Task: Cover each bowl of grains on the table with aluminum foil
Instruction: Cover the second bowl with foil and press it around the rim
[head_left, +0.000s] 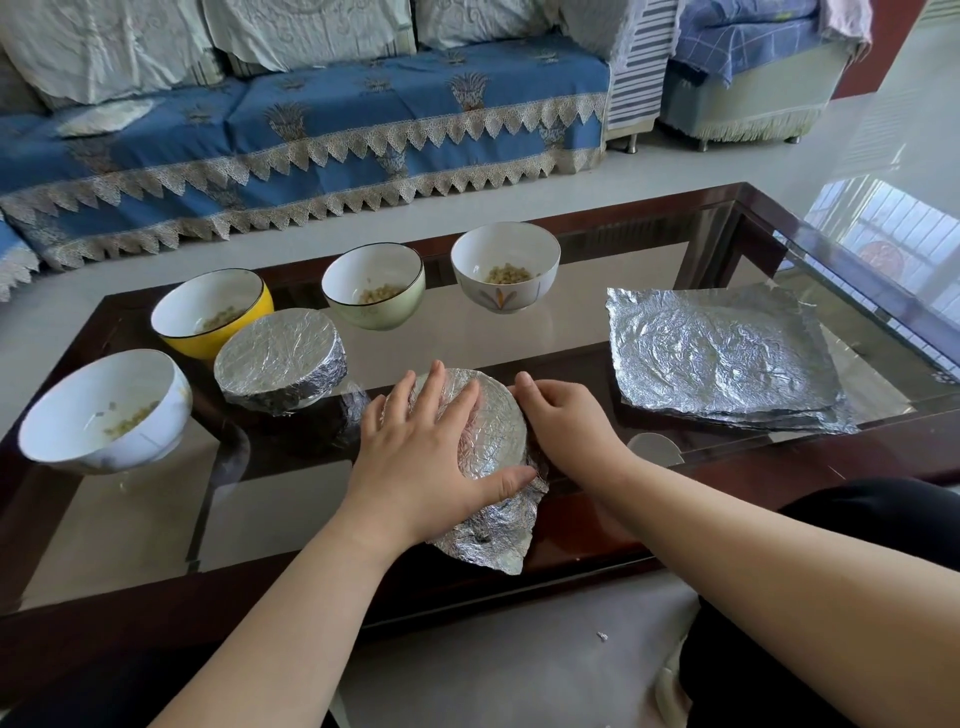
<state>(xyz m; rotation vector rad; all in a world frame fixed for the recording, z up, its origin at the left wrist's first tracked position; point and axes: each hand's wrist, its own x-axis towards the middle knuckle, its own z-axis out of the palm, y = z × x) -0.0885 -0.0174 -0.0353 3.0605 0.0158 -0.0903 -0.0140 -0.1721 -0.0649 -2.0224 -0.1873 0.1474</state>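
Observation:
A bowl under a sheet of foil (493, 431) stands at the table's near middle. My left hand (421, 447) lies flat on top of that foil, thumb on its near side. My right hand (561, 421) presses the foil against the bowl's right side, fingers curled round the rim. A loose foil flap hangs over the near edge. Behind it to the left stands a fully foil-wrapped bowl (283, 358). Uncovered bowls with grains: white (109, 410) at left, yellow (213, 312), pale green (374, 286) and white patterned (506, 267) further back.
A stack of crumpled foil sheets (722, 358) lies on the right of the glass-topped table (597, 332). A sofa with a blue cover (311, 130) runs behind the table. My dark-clad knee (857, 519) is at the near right.

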